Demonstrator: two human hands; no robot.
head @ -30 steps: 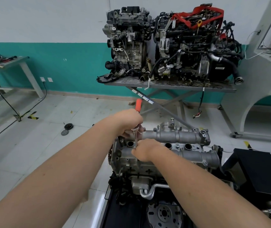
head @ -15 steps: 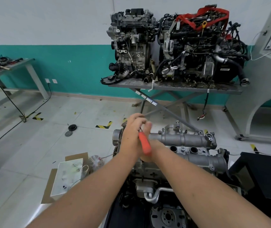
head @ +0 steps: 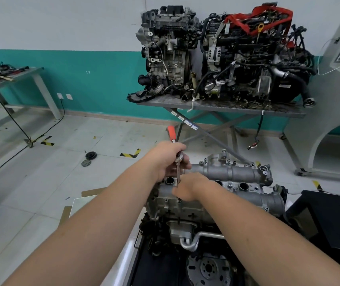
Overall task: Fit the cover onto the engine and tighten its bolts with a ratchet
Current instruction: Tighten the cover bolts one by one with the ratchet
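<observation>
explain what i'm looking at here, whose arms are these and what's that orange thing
There is no machine here. The picture comes from one camera worn on a person's head, looking forward and down, so the two bare arms are that person's own. In front of them an engine stands with a grey metal cover fitted on top. The orange thing is the handle of a ratchet, a tool for turning bolts. The left hand grips it below the orange handle, and the right hand holds the thin metal shaft running down to the cover, steadying it. The bolt itself is hidden by the hands. Behind, two other engines sit on a metal table against the wall.
</observation>
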